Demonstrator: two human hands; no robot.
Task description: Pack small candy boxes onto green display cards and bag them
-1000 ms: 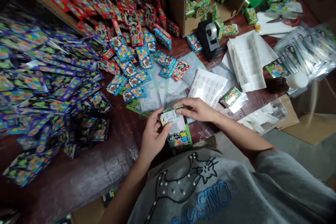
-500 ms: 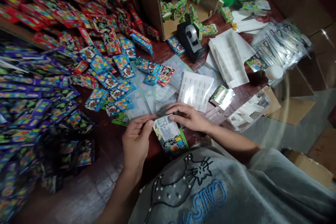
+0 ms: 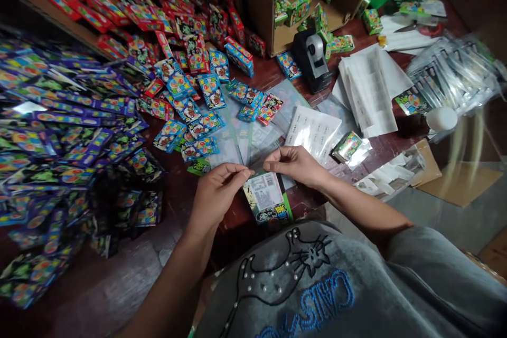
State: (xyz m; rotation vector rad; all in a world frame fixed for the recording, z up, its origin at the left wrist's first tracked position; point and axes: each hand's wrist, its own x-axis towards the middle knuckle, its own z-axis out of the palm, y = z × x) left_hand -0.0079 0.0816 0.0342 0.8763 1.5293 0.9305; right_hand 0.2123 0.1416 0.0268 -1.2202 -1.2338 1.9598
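A printed plastic bag (image 3: 268, 195) with a white label panel, a barcode and green and black edges hangs upright close to the shirt front. My left hand (image 3: 222, 193) pinches its top left corner between thumb and forefinger. At the top edge, a short way to the right, my right hand (image 3: 295, 165) is closed in a pinch, its other fingers curled. The bag's mouth looks flat between the two hands. Just beyond the fingers lie flat clear bags (image 3: 225, 140) and a sheet of printed stickers (image 3: 312, 129).
Blue candy boxes (image 3: 212, 92) lie ahead, with heaps of red boxes (image 3: 130, 8) and purple boxes (image 3: 75, 132) leftward. A black tape dispenser (image 3: 311, 63) stands before a carton of green boxes (image 3: 299, 8). Filled bags (image 3: 455, 74) and a white-capped bottle (image 3: 439, 119) are at right.
The view has swung, so the table things sit farther right. My right hand's fingers, stretched along the bag's top before, are now curled into a pinch. My left hand keeps its hold.
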